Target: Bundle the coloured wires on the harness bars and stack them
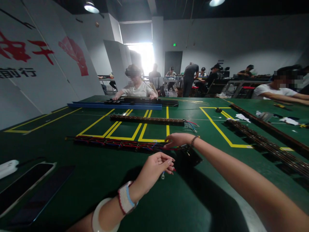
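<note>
We see our left hand [154, 169] with thumb and fingers drawn close, a metal lug [163, 176] showing just below them (whether they pinch anything, we cannot tell). Our right hand [180, 140] is at the right end of the wired strip [116, 143], its hold unclear to us; the strip runs leftward from those fingers, and a black part [190, 155] lies below the wrist.

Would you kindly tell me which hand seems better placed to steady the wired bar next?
Probably the right hand: it is at the right end of the wired bar. The left hand sits nearer the camera, beside a metal wire tip.
</note>
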`<state>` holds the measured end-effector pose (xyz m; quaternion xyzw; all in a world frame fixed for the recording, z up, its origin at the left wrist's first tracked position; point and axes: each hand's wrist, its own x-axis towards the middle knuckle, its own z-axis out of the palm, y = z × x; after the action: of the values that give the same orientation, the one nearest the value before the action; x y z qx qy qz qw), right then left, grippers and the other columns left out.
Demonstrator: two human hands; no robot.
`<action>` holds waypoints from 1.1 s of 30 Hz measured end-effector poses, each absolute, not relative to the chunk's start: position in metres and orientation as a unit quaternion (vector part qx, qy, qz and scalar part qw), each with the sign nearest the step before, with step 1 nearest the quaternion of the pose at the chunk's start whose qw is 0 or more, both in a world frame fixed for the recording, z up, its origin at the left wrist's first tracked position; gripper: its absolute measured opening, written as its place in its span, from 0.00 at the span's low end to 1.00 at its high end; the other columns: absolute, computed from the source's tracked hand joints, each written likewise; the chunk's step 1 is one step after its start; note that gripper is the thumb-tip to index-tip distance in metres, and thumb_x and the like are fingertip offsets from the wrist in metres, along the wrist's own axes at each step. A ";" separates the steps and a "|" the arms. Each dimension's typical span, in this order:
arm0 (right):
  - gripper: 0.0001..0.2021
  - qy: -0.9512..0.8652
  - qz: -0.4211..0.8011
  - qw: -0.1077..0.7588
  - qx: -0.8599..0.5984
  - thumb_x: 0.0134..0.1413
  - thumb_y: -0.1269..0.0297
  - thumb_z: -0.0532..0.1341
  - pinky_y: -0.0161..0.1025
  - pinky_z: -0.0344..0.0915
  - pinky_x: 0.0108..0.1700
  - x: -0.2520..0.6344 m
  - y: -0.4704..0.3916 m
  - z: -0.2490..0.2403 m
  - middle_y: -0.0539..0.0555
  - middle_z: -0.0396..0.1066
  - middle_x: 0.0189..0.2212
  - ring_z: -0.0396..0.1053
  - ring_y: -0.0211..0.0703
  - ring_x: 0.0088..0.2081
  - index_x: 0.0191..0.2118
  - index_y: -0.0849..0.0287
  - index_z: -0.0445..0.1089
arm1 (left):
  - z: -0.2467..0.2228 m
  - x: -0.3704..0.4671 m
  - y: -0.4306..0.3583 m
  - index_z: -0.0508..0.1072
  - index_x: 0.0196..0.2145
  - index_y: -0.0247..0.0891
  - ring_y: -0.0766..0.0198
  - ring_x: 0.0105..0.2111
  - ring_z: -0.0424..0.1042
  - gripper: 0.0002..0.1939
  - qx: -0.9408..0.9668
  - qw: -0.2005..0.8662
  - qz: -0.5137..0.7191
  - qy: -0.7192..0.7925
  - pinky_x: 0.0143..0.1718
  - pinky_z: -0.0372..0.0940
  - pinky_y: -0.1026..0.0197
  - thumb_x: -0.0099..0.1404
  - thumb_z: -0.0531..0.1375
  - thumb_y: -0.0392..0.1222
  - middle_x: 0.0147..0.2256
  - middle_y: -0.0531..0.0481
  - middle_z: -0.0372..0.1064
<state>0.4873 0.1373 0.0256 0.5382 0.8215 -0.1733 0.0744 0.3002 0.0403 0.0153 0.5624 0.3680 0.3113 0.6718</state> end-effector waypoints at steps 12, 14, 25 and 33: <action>0.21 0.822 -0.221 -0.024 0.524 0.54 0.52 0.58 0.33 0.62 0.37 0.504 0.122 -0.012 0.58 0.74 0.39 0.70 0.44 0.37 0.48 0.60 0.72 | -0.014 0.305 0.058 0.70 0.34 0.29 0.62 0.33 0.75 0.11 0.616 0.614 0.299 0.392 0.36 0.69 0.60 0.56 0.63 0.40 0.31 0.44 0.74; 0.22 0.820 -0.224 -0.034 0.526 0.55 0.50 0.57 0.34 0.63 0.37 0.507 0.122 -0.017 0.58 0.74 0.41 0.70 0.45 0.38 0.49 0.60 0.72 | -0.010 0.301 0.058 0.71 0.35 0.29 0.62 0.34 0.75 0.11 0.615 0.610 0.284 0.411 0.38 0.69 0.59 0.56 0.63 0.39 0.33 0.43 0.74; 0.23 0.798 -0.206 -0.030 0.566 0.53 0.47 0.58 0.33 0.60 0.33 0.506 0.116 -0.018 0.57 0.74 0.40 0.70 0.44 0.37 0.47 0.58 0.73 | -0.006 0.284 0.059 0.73 0.38 0.29 0.62 0.35 0.74 0.12 0.608 0.592 0.241 0.471 0.37 0.68 0.61 0.57 0.62 0.39 0.35 0.43 0.74; 0.19 0.797 -0.164 -0.007 0.581 0.55 0.50 0.58 0.32 0.53 0.26 0.502 0.115 -0.018 0.56 0.73 0.30 0.67 0.40 0.29 0.39 0.61 0.75 | -0.008 0.275 0.067 0.70 0.43 0.27 0.62 0.33 0.74 0.19 0.541 0.668 0.176 0.480 0.38 0.68 0.60 0.60 0.59 0.46 0.37 0.39 0.72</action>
<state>0.5020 0.1149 -0.0184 0.5809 0.7972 -0.1643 -0.0067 0.2752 0.0666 -0.0080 0.5409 0.4801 0.1760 0.6678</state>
